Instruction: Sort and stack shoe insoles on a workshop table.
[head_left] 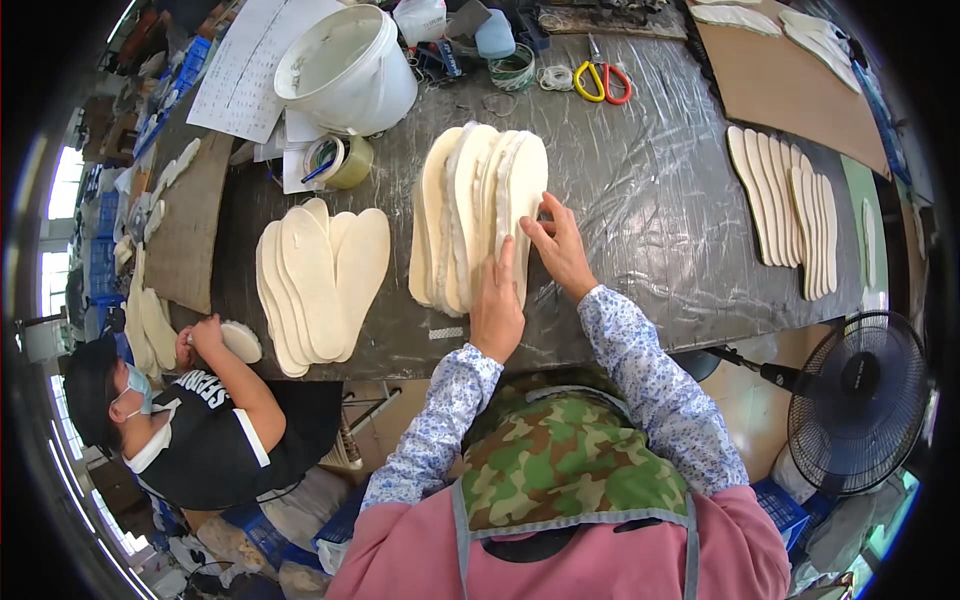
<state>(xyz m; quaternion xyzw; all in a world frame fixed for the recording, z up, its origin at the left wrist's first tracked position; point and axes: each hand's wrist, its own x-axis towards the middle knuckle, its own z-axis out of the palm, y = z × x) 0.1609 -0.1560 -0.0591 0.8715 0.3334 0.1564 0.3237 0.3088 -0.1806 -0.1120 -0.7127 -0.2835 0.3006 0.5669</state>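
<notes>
A row of cream insoles [470, 200], several overlapping with fuzzy edges, lies on the dark plastic-covered table in front of me. My left hand [497, 315] rests on the near end of the rightmost insole [522, 180], its fingers stretched out and pointing away from me. At that insole's right edge is my right hand [562, 248], thumb and fingers apart, fingertips at or close to the edge. Neither hand is closed around anything. To the left lies a fanned pile of cream insoles [315, 280]. Two more overlapping rows of insoles [785, 205] lie at the right.
A white bucket [375, 95], a small glue-like pot [352, 165], scissors with yellow and red handles [602, 84] and a tape roll [513, 70] stand or lie at the back. A black fan [860, 400] is at right. A co-worker [215, 400] handles an insole at left.
</notes>
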